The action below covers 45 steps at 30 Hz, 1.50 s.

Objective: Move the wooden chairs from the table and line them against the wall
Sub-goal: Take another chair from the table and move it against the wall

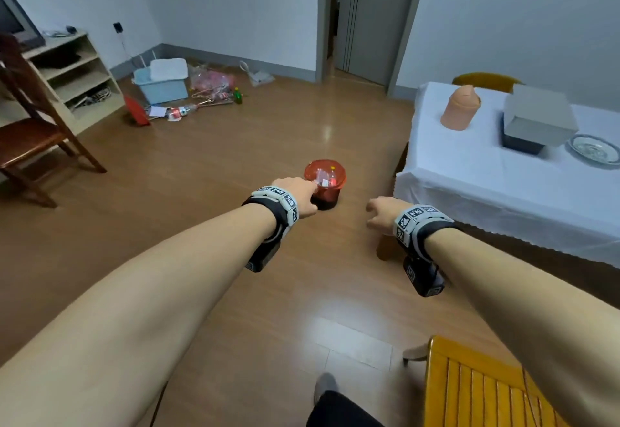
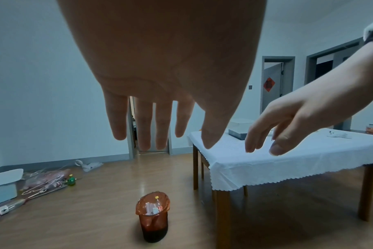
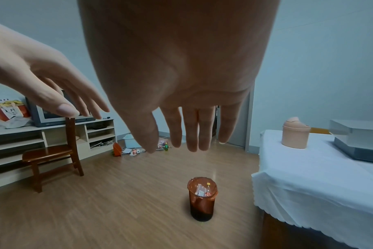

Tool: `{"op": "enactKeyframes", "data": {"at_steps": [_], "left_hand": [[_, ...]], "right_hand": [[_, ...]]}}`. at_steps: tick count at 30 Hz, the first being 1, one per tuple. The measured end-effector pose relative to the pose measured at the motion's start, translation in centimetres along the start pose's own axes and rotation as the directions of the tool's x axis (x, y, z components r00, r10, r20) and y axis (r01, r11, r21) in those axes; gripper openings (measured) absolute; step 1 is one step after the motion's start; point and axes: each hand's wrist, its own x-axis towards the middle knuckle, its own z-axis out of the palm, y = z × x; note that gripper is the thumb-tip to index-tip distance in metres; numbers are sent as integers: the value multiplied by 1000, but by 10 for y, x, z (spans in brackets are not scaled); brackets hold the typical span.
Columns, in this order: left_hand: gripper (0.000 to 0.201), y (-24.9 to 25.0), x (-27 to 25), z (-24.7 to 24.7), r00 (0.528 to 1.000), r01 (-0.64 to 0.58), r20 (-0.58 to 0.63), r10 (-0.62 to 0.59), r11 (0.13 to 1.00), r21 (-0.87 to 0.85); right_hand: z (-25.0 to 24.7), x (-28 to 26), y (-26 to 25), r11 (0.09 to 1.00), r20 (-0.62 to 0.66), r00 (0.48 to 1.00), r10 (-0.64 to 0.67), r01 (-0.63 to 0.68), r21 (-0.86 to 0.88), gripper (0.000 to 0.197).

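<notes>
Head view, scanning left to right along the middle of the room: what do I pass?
Dark chair → shelf unit → blue bin → red wastebasket → table → peach container → grey box → glass dish.

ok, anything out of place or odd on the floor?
Yes. Loose clutter lies scattered on the floor by the blue bin near the far wall: bottles, papers and plastic bags. The red waste bin stands upright in the open floor beside the table.
</notes>
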Motion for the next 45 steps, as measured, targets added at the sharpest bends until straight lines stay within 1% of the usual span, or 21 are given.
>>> {"op": "enactKeyframes", "data": {"at_steps": [5,9,11,13,16,17,20,22,27,30,34,38,42,45], "left_hand": [[52,-65,92,-13,999,39,-5,-39,999,-14],[51,-110,178,-25,997,75,29,-75,997,-1],[52,-129,215,-35,994,91,65,-91,996,9],[52,-148,253,-52,992,96,77,-98,995,23],[51,-176,310,-76,993,102,59,-104,994,33],[50,-182,327,-82,993,103,58,-105,994,34],[50,-200,379,-93,991,105,83,-108,994,29],[50,-210,417,-95,990,97,102,-98,995,16],[50,-240,529,-101,989,35,145,-40,999,37],[49,-265,618,-113,990,-8,140,1,999,53],[49,-293,748,-135,989,-99,116,90,992,75],[48,-309,861,-165,969,-217,142,203,972,89],[46,-317,950,-189,950,-278,181,253,952,126],[45,-316,1018,-209,940,-317,173,293,940,130]], "right_hand": [[-36,115,-16,1000,27,999,-23,23,0,43],[-70,225,-20,997,26,998,-49,47,69,46],[-87,273,-24,994,45,997,-65,61,92,48],[-107,317,-28,995,77,994,-72,66,77,44],[-137,377,-31,997,67,995,-71,68,45,36],[-144,397,-31,996,57,995,-79,77,34,36],[-166,446,-30,995,46,994,-96,96,16,44],[-176,481,-24,994,26,994,-102,101,28,46],[-197,581,-2,996,6,999,-52,51,70,52],[-217,653,15,998,17,1000,-3,2,65,53],[-253,757,41,993,24,996,82,-84,86,56],[-284,849,72,966,65,978,199,-207,153,54],[-309,911,98,939,136,955,265,-288,190,53],[-325,953,124,924,148,944,295,-321,206,54]]}}
